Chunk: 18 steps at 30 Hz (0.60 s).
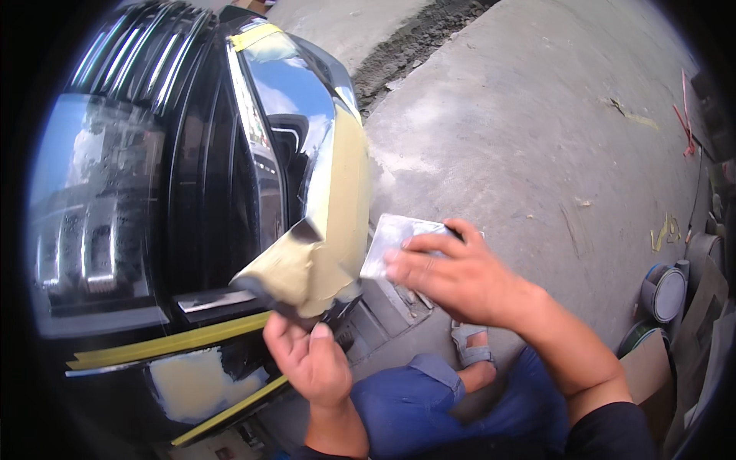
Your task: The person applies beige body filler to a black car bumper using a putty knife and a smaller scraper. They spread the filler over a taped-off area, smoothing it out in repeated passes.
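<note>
My right hand point(452, 272) grips a flat, silvery-white rectangular plate point(387, 238), fingers laid across its face. Its left edge lies close beside the cream filler point(345, 184) that coats the curved corner of a glossy black vehicle point(207, 169). Below the lamp-like shiny panel point(295, 84), a thick cream-coated piece point(287, 268) with dark edges juts left; I cannot tell whether it is loose or part of the body. At its lower edge my left hand point(310, 364) is closed, thumb and fingers curled together. What they pinch is hidden.
Yellow masking tape point(169, 345) frames another filler patch point(195, 383) low on the bodywork. Paint cans point(663, 293) and sheets of card point(648, 376) stand at the right. Concrete floor point(529, 130) stretches ahead, with a strip of rubble point(414, 46) across it. My sandalled foot point(473, 345) is below.
</note>
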Available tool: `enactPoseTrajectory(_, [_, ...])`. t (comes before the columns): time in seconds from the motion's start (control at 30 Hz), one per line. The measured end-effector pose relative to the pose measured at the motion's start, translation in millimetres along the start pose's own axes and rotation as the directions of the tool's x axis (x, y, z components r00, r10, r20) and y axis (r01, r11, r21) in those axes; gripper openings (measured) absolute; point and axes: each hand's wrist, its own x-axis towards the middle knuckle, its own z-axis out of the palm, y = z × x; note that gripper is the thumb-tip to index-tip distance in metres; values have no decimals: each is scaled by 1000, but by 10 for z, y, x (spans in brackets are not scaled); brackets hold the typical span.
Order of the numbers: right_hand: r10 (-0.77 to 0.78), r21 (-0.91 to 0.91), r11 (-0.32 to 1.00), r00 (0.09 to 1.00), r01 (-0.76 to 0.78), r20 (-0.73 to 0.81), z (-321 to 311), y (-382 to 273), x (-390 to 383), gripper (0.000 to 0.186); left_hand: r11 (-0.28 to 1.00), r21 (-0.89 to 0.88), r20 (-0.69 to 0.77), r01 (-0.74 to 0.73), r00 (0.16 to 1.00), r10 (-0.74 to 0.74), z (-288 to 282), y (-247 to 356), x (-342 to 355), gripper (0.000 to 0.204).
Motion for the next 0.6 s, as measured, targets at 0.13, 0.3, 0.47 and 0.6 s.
enactPoseTrajectory(0.13, [534,753,519,842,-403,82,166,592,23,39,959,43,-40,-280,959,281,15,-44,66,57])
enactPoseTrajectory(0.3, [656,827,-61,602,-559,456,99,1038,537,39,969,100,-93,-226,967,236,107,-115,86,62])
enactPoseTrajectory(0.47, [606,752,-108,556,-651,569,86,1241,860,38,957,141,-156,-254,949,275,108,-123,113,64])
enactPoseTrajectory(0.6, [581,755,-137,566,-641,586,66,1331,993,35,951,173,-182,-257,940,287,118,-141,126,66])
